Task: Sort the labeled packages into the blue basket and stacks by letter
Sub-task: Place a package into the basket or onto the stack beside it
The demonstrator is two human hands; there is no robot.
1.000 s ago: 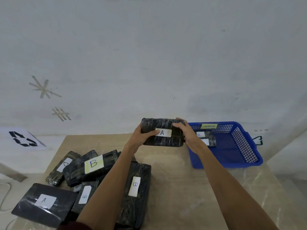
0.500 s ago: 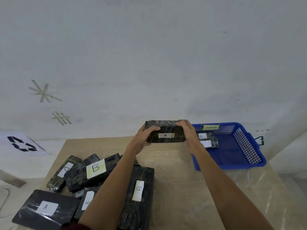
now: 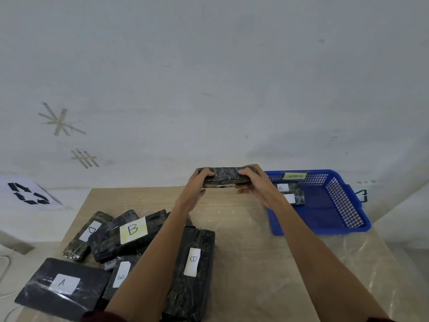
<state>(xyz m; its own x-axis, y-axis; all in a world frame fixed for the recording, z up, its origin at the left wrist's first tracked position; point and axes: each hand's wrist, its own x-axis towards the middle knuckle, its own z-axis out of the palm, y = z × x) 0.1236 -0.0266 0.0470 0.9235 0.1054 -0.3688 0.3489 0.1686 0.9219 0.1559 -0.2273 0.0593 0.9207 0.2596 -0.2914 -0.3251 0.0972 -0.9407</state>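
Both hands grip one dark package (image 3: 224,177)
Left hand (image 3: 197,185) and right hand (image 3: 256,183) clasp its ends, just left of the blue basket (image 3: 343,205), above the worktop (image 3: 250,252).

Pale grey-white wall (image 3: 209,77) across top, evenly lit, few small scuffs. On wall at left: 1 star-shaped mark of beige tape strips (image 3: 60,122); below it, 1 hash-like tape mark (image 3: 84,158). Further left & lower, white sheet w/ black recycling arrows (image 3: 27,194). Light wood-look table (image 3: 250,263) below wall; right part glossy, soft reflections. White cable (image 3: 8,261) off table's left edge. Dark hook (image 3: 363,195) low at right, 3 small dots (image 3: 366,181) above it.
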